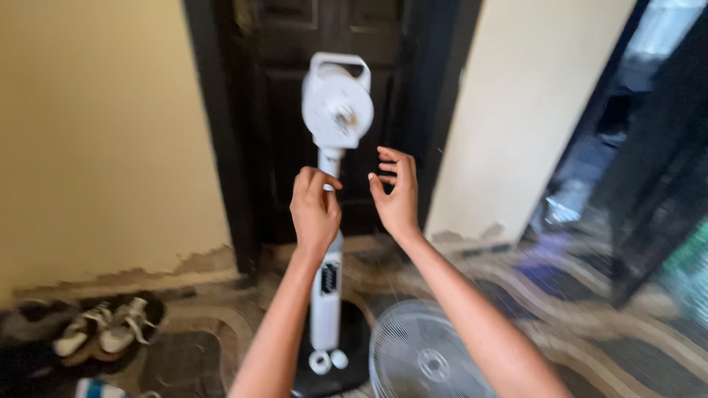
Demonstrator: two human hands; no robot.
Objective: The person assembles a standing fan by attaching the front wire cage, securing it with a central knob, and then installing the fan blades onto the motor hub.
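A white pedestal fan stands in front of a dark door, its grille and blades off, so the round motor head (pixel 337 103) with a handle on top is bare. My left hand (pixel 315 208) is at the white neck just under the motor, thumb and fingers pinched at the pole (pixel 327 291). My right hand (pixel 397 193) hovers just right of the neck, fingers spread and curled, holding nothing. A white fan grille (pixel 420 361) lies on the floor by the black base (pixel 354 346).
A dark wooden door (pixel 295 147) is behind the fan, with cream walls either side. A pair of white shoes (pixel 110 332) lies on the floor at left. Two small white caps (pixel 328 361) rest on the fan base. An open doorway (pixel 627 147) is at right.
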